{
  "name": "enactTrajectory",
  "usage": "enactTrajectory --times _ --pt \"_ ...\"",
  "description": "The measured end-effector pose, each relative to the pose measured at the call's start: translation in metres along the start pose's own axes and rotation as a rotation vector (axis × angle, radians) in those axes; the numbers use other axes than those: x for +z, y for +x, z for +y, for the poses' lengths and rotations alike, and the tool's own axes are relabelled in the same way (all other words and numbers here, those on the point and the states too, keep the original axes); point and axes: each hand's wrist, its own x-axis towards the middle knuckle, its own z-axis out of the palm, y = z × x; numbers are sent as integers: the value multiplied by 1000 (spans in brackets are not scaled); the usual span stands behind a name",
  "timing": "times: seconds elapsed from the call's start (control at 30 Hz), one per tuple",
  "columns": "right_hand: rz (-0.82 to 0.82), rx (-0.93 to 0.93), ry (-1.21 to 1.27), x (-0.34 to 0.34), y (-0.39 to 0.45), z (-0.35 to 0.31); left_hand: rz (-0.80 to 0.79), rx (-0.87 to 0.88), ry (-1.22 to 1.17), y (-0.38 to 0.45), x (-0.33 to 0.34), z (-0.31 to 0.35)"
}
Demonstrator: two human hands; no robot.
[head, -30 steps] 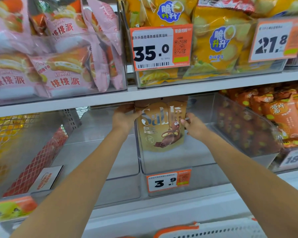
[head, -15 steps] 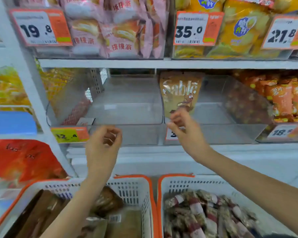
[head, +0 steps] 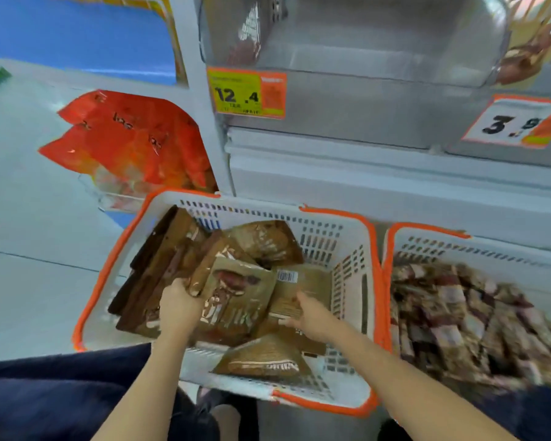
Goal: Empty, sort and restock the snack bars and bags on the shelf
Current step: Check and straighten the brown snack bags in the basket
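A white basket with an orange rim (head: 352, 249) sits on the floor below the shelf, holding several brown snack bags. My left hand (head: 177, 308) grips the left edge of one brown bag (head: 236, 294) lying on top of the pile. My right hand (head: 309, 315) rests on another brown bag (head: 303, 291) that shows a barcode, fingers curled on its lower edge. A second white basket (head: 458, 246) to the right is full of small dark-and-white wrapped bars. One brown bag (head: 535, 43) stands in the clear shelf bin at the top right.
Clear shelf bins (head: 363, 43) stand above, with price tags 12.4 (head: 245, 92) and 3.9 (head: 516, 122). Red bags (head: 131, 141) fill a lower bin at left. My dark-trousered knees (head: 54, 399) are at the bottom.
My view dropped from the shelf to the floor baskets. Both hands left the brown bag standing in the bin, came down into the left basket and took hold of bags there.
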Motion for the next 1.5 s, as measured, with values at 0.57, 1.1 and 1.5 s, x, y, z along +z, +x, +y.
enactTrajectory --times 0.57,1.1,1.5 --pt "261 -250 34 24 16 -29 -39 -23 153 18 41 -30" --pt "466 -296 -100 -39 36 -37 404 -25 -335 -1 19 9" --pt "398 -266 167 -53 10 2 154 -329 -138 -3 34 -11"
